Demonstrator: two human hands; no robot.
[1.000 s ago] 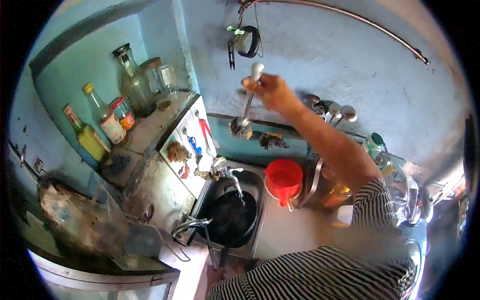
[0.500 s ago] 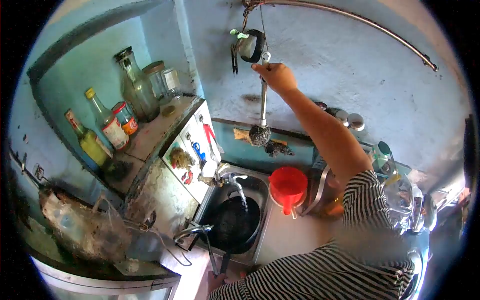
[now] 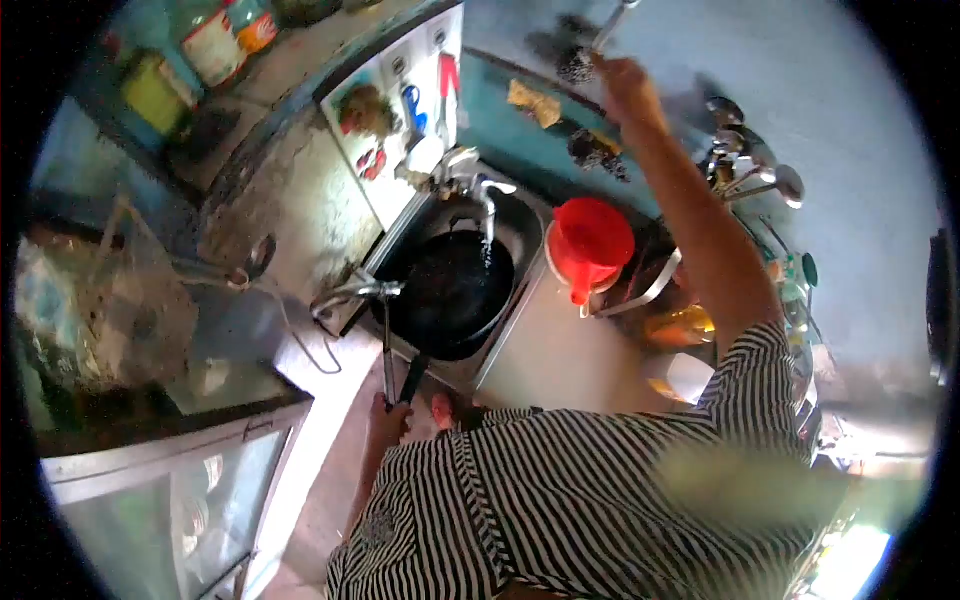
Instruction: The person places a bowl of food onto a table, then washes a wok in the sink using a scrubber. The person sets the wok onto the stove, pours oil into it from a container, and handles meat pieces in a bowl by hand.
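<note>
My right hand (image 3: 632, 88) is raised by the wall, its fingers closed at the lower handle of a scrubbing brush (image 3: 575, 65) with a dark, mesh-like round head. The brush's pale handle runs up and right out of view. Down at the sink, my left hand (image 3: 393, 420) is closed at the end of a black frying pan's handle (image 3: 414, 378). A thin metal rod (image 3: 388, 350) also reaches this hand; I cannot tell whether it is held. The dark pan (image 3: 450, 300) lies in the steel sink (image 3: 525, 215), under water running from a tap (image 3: 487, 205).
Right of the sink stands a red plastic strainer or jug (image 3: 592, 240). Ladles (image 3: 788, 185) hang on the right wall. A second tap (image 3: 350, 292) juts over the sink's left edge. Bottles (image 3: 210, 45) stand on the upper left ledge. A glass-fronted cabinet (image 3: 130, 530) is lower left.
My view has tipped downward. My right hand has come from the top of the brush handle to near its head, and the brush now lies higher against the wall. The left hand stays at the pan handle.
</note>
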